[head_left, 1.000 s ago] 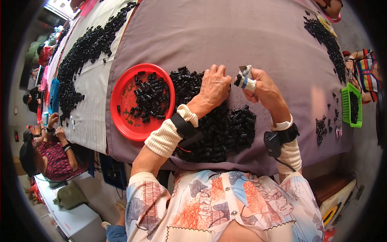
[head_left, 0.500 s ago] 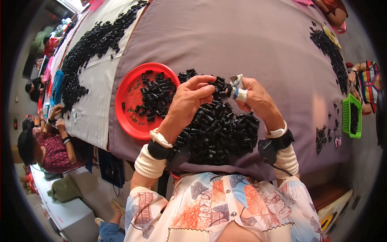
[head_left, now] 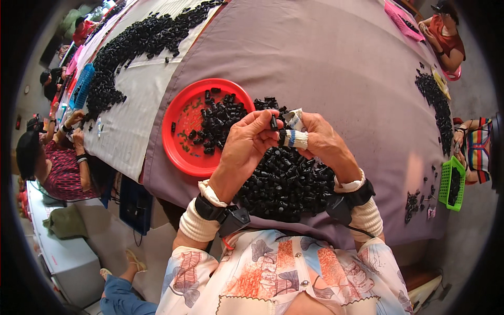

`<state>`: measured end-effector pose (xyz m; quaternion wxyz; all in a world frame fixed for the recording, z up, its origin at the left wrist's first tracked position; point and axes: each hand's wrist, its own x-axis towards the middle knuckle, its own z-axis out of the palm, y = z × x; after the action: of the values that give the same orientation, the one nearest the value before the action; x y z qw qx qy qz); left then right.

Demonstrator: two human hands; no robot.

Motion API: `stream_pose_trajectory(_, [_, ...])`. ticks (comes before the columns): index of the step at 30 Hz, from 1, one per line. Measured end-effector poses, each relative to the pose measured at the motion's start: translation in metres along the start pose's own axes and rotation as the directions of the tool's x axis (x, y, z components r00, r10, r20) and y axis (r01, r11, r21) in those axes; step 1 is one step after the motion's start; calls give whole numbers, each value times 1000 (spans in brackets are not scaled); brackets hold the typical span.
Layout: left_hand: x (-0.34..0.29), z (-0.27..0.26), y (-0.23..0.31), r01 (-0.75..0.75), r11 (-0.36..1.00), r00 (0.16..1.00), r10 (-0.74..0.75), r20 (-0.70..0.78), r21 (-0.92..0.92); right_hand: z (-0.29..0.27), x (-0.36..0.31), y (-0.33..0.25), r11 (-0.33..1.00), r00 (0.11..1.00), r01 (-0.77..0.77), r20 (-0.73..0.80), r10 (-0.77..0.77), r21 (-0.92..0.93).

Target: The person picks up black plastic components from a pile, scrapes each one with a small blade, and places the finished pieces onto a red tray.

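the left hand [head_left: 247, 144] pinches a small black part [head_left: 273, 122] at its fingertips, above the pile of black parts [head_left: 286, 181]. the right hand [head_left: 320, 144], fingers taped, closes against it beside the red tray [head_left: 181, 131].

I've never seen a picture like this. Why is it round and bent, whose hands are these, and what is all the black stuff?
The camera sits on a person's head and looks down through a very wide lens, which bends the edges. The two bare hands are that person's own. The left hand pinches a small black piece in its fingers, and the right hand, with cloth tape on one finger, meets it and holds a small pale object I cannot identify. Below them lies a heap of black pieces on the purple-grey table cloth, beside a red plate holding more. Other people sit at the table edges.
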<state>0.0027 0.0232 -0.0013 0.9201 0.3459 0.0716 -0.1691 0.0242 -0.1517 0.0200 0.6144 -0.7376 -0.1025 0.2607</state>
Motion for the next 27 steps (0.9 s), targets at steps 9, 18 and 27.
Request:
stream_pose_trajectory(9, [-1,4,-2,-36,998,999,37,-10,52,-1,5,1,1000,1000,-12,-17,11,-25])
stream_pose_trajectory(18, [-5,5,-3,-24,998,999,25,-26,56,-1,5,5,999,999,-32,4,32,-1])
stream_pose_trajectory(27, [0,5,-7,-40,997,999,40,0,72,1,1,-1,999,999,29,-13,-29,-25])
